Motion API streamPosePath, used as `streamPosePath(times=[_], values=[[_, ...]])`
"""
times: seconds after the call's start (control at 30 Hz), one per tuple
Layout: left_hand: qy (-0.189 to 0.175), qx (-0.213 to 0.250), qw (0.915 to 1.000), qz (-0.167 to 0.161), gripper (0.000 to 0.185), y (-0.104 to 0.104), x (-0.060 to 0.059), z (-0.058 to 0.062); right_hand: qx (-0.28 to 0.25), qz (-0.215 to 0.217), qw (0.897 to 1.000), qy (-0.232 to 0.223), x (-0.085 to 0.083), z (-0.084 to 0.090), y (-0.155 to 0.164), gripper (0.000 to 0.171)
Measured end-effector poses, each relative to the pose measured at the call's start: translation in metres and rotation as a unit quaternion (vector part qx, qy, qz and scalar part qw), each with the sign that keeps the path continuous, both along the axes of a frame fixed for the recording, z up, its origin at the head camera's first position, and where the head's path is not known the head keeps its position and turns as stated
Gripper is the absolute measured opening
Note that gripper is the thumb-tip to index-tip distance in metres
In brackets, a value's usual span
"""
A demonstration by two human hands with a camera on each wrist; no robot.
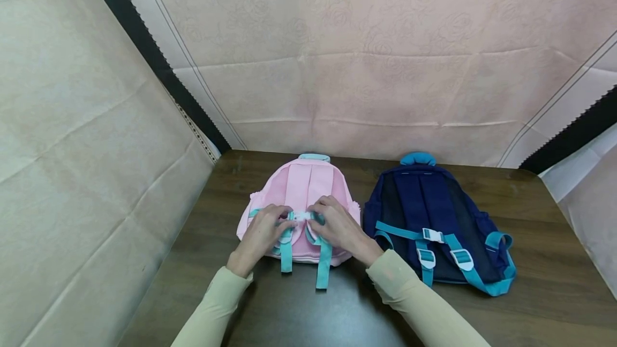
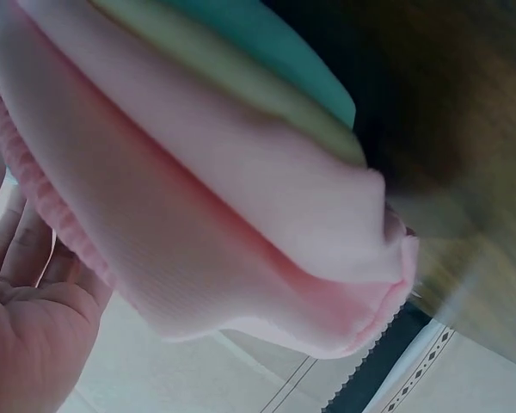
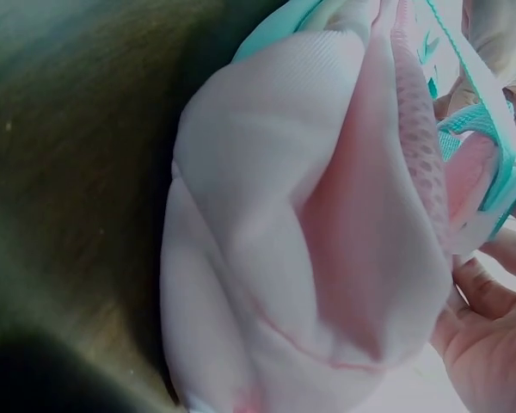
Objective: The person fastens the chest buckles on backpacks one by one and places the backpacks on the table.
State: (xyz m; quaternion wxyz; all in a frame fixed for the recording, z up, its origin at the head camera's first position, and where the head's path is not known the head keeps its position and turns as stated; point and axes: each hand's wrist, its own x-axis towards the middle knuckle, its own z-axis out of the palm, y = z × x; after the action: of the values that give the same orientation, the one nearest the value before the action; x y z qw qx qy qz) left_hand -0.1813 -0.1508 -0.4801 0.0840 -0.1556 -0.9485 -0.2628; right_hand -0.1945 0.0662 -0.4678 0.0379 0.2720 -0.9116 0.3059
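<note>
A small pink backpack [image 1: 308,181] lies on the table with its strap side up and its top handle at the far edge. Across its middle sits a white buckle [image 1: 302,216] on turquoise straps. From the left, my left hand [image 1: 266,232] pinches the buckle's near side, thumb and fingers bent. My right hand [image 1: 339,224] pinches its other side. Fingers partly cover the buckle, so I cannot tell whether its halves are fully joined. Two turquoise strap ends [image 1: 324,266] hang toward me. Both wrist views show mainly the pink bag's side [image 2: 181,198], with each hand at its edge.
To the right lies a navy backpack [image 1: 424,197] with turquoise straps and a white buckle [image 1: 433,235] across it. The brown wooden table [image 1: 193,283] meets pale patterned cloth [image 1: 385,84] at the back and left.
</note>
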Motion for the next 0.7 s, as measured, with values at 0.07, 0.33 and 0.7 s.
streamPosePath(times=[0.07, 0.33, 0.7], values=[[-0.003, 0.003, 1.0000, -0.003, 0.033, -0.0005, 0.0001, 0.0000, -0.001, 0.004, 1.000, -0.002, 0.0002, -0.0007, -0.0006, 0.031], [0.006, 0.010, 0.9997, -0.023, 0.030, 0.0006, -0.0007, 0.0015, -0.004, 0.014, 1.000, -0.001, 0.0008, -0.0021, -0.0013, 0.031], [0.026, 0.005, 0.9988, -0.040, 0.026, 0.0016, -0.0040, -0.0008, 0.002, 0.022, 1.000, 0.007, 0.0007, -0.0008, -0.0020, 0.030]])
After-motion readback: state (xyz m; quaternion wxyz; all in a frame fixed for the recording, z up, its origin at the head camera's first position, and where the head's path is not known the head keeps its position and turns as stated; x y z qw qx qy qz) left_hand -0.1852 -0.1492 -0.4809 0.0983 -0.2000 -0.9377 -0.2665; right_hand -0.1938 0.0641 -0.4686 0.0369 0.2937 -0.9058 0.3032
